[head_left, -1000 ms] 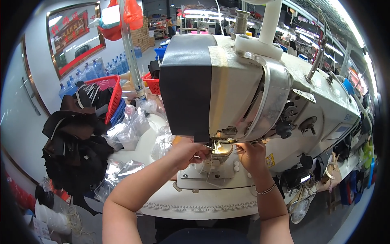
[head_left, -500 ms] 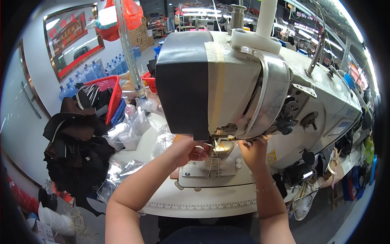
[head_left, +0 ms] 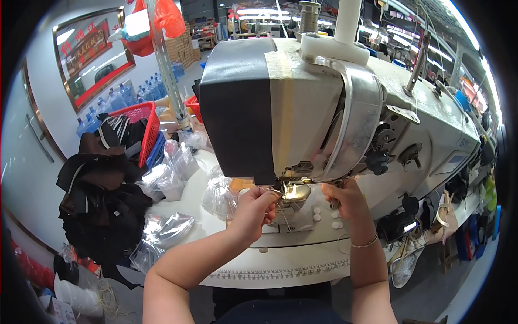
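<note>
A large white sewing machine [head_left: 307, 108] with a dark grey end cover stands in front of me. Under its head, my left hand [head_left: 253, 211] is closed in a pinch just left of the lit presser foot area [head_left: 295, 193]; whatever lies between thumb and finger is too small to name. On the other side of the needle area, my right hand [head_left: 348, 198] is curled round a small metal tool [head_left: 335, 204], mostly hidden by the fingers. Below the needle, the metal needle plate [head_left: 291, 228] is partly covered by my left hand.
Clear plastic bags [head_left: 167, 232] and black and brown cut pieces [head_left: 105, 200] lie at the left, by a red basket [head_left: 152, 127]. Small white discs [head_left: 317, 214] sit right of the plate. A printed ruler strip [head_left: 280, 271] follows the table's front edge.
My left hand has come out from beneath the machine head, nearer me, and now pinches beside the needle. The right hand has shifted slightly right, with the metal tool showing more. The view has shifted slightly.
</note>
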Demonstrator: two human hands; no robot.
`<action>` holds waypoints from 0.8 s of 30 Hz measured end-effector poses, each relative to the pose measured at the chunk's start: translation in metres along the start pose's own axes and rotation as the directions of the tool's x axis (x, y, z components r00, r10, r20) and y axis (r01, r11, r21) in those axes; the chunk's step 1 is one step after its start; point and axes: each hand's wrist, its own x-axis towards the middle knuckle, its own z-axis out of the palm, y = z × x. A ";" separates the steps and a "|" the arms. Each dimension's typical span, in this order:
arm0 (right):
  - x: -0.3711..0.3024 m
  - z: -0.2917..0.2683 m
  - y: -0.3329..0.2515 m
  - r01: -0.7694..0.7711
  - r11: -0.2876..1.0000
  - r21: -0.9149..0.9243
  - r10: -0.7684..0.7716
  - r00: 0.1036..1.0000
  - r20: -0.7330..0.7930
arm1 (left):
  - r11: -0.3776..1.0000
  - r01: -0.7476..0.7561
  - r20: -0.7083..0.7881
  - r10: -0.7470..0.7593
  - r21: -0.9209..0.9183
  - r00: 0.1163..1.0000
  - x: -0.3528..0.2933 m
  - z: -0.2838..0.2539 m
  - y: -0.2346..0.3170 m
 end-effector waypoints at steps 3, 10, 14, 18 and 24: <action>0.018 -0.002 0.001 0.021 0.999 -0.024 -0.021 1.000 -0.010 | 0.984 0.143 0.183 -0.162 0.109 0.970 -0.007 -0.013 0.017; 0.028 -0.005 0.011 0.288 0.782 -0.553 -0.451 0.873 -0.184 | 0.626 -0.383 0.233 0.312 0.679 0.921 0.018 -0.028 0.047; -0.028 0.030 0.019 0.631 0.262 -0.730 -0.873 0.477 0.099 | 0.613 -0.358 0.333 0.161 0.704 0.929 0.014 -0.023 0.059; -0.048 0.067 0.012 0.539 -0.210 -0.816 -0.772 0.420 0.476 | 0.541 -0.549 0.497 0.256 0.637 0.829 0.032 -0.031 0.043; -0.053 0.074 0.002 0.458 -0.376 -0.805 -0.700 0.429 0.571 | 0.356 -0.501 0.505 0.088 0.789 0.859 0.033 -0.018 0.059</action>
